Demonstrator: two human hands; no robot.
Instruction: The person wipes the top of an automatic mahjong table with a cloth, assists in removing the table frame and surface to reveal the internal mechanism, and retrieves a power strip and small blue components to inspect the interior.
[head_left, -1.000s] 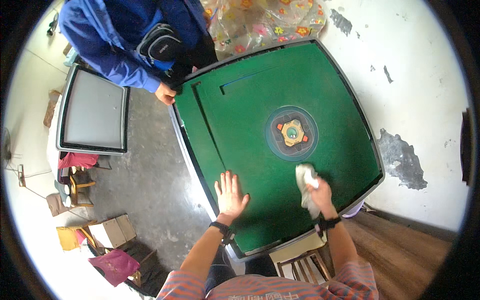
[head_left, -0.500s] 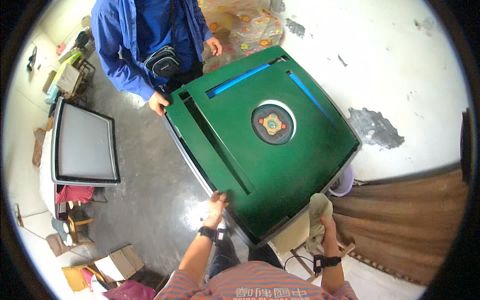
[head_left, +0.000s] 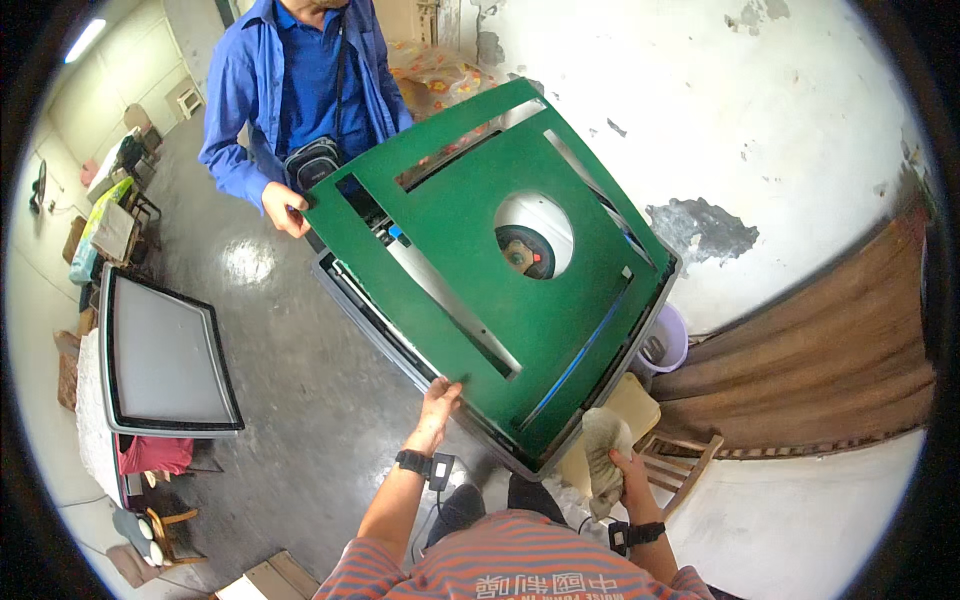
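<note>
A green felt-topped panel [head_left: 490, 330] with long slots and a round opening sits raised and offset above a grey-framed table base [head_left: 365, 318]; the dark round centre unit [head_left: 530, 255] shows through the opening. My left hand [head_left: 436, 408] grips the panel's near left edge. My right hand [head_left: 628, 473] holds a crumpled pale cloth [head_left: 603, 450] just outside the near right side of the table. A co-worker in blue [head_left: 315, 100] stands at the far left side, with a hand [head_left: 285, 205] gripping the panel's left corner.
A grey tray-like table top [head_left: 160, 355] lies at left over chairs and clutter. A purple bucket [head_left: 670, 338], a wooden chair [head_left: 680, 455] and a brown curtain [head_left: 800, 355] are at right. A peeling white wall [head_left: 700, 120] rises behind, beside flowered plastic [head_left: 430, 70].
The green panel has lifted and shifted off the base, opening gaps. My left hand went from lying flat to gripping the edge. My right hand moved the cloth off the felt to the outer side.
</note>
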